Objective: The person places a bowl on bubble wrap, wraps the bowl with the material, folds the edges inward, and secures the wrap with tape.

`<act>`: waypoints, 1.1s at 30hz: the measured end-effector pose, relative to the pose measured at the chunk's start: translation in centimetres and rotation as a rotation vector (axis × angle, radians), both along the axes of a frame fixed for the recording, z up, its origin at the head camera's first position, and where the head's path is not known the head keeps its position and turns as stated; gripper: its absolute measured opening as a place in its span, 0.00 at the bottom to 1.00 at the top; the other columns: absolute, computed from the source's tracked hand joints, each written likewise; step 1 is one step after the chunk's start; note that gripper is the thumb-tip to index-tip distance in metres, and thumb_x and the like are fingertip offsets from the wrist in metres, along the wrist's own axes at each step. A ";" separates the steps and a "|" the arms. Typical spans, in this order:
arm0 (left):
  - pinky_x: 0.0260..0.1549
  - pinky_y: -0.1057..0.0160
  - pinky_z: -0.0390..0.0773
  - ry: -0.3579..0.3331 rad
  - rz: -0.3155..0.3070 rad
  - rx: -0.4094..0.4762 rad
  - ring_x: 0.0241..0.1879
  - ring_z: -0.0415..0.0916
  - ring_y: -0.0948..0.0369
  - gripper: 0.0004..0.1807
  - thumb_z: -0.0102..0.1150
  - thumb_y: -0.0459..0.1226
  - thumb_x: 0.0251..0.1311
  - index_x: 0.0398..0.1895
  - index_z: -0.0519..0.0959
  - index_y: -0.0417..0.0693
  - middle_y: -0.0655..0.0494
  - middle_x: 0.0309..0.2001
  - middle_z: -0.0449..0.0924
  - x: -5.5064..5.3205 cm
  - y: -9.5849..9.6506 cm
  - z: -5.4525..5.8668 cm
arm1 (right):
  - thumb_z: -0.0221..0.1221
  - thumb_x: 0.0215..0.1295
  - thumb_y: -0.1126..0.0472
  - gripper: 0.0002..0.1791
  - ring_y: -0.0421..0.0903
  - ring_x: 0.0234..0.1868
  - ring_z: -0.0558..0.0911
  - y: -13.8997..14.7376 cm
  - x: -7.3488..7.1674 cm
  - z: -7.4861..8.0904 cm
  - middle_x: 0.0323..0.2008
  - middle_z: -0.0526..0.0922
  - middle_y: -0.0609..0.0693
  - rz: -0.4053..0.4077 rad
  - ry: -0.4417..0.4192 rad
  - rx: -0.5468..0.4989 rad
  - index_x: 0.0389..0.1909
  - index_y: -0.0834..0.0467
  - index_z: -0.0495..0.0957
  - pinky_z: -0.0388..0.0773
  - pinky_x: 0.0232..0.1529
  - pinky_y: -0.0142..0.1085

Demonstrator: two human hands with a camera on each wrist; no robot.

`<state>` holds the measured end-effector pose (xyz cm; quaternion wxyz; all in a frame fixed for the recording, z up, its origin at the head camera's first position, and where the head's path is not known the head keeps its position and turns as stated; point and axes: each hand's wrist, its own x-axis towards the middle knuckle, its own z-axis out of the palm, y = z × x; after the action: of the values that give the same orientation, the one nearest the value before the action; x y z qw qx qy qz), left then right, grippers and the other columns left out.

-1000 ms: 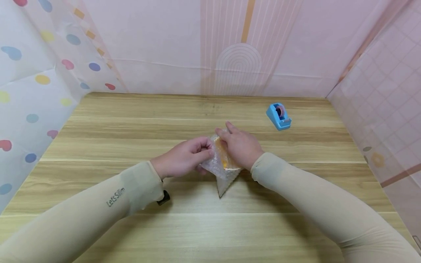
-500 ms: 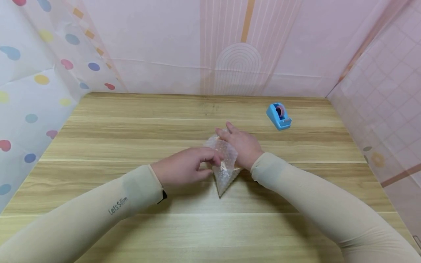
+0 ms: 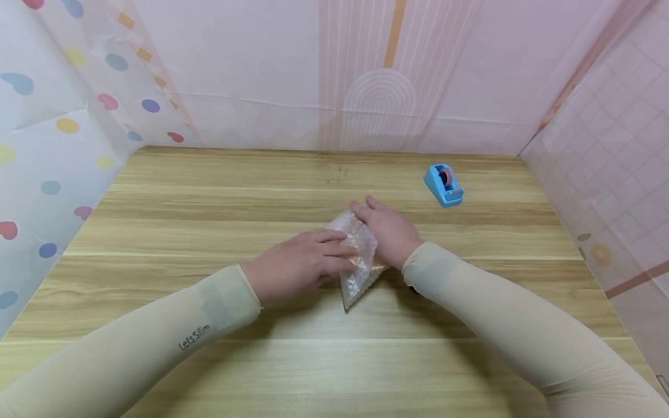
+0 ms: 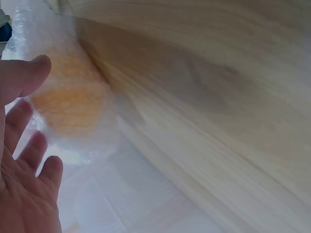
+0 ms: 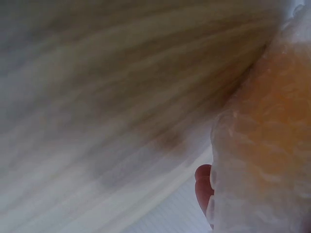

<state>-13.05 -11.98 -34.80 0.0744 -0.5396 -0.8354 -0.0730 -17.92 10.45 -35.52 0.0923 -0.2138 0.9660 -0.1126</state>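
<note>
An orange object wrapped in bubble wrap (image 3: 360, 244) lies on the wooden table, a pointed flap of the wrap toward the person. What the orange thing is cannot be made out through the film. My left hand (image 3: 300, 261) rests on the wrap's left side with its fingers fairly straight; in the left wrist view the left hand (image 4: 29, 160) has spread fingers beside the orange bundle. My right hand (image 3: 392, 232) holds the bundle along its right side. In the right wrist view fingertips (image 5: 204, 191) show past the edge of the wrap; the thumb is hidden there.
A blue tape dispenser (image 3: 443, 184) with a roll in it stands at the back right of the wooden table (image 3: 209, 197). Printed sheets enclose the table at the back (image 3: 251, 69) and on both sides.
The left hand has folded the bubble wrap flap rightward over the orange object, let go of it and laid its fingers on top. The right hand has stayed nearly in place.
</note>
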 end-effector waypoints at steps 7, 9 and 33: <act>0.73 0.53 0.74 -0.009 -0.001 -0.043 0.75 0.71 0.51 0.26 0.73 0.36 0.63 0.65 0.82 0.56 0.57 0.70 0.79 0.1 -0.2 -0.3 | 0.53 0.80 0.65 0.33 0.57 0.82 0.62 0.0 -0.2 0.2 0.81 0.63 0.58 -0.041 -0.038 -0.062 0.82 0.50 0.61 0.66 0.78 0.55; 0.72 0.52 0.75 0.001 -0.001 -0.051 0.75 0.71 0.51 0.29 0.73 0.35 0.63 0.68 0.80 0.55 0.56 0.71 0.79 0.1 -0.2 -0.4 | 0.50 0.80 0.67 0.33 0.57 0.82 0.62 0.1 -0.3 0.3 0.81 0.62 0.58 -0.067 -0.060 -0.085 0.83 0.50 0.60 0.65 0.79 0.54; 0.76 0.58 0.68 0.133 0.110 -0.188 0.73 0.73 0.51 0.26 0.60 0.48 0.75 0.72 0.76 0.51 0.54 0.68 0.81 -0.1 1.3 -1.5 | 0.45 0.84 0.58 0.32 0.57 0.84 0.58 2.4 -0.9 1.0 0.84 0.55 0.54 -0.072 -0.332 -0.334 0.85 0.52 0.51 0.55 0.84 0.55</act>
<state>-13.17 -10.68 -36.32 0.0825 -0.5011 -0.8603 0.0458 -18.85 12.86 -34.50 0.2094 -0.1699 0.9125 -0.3076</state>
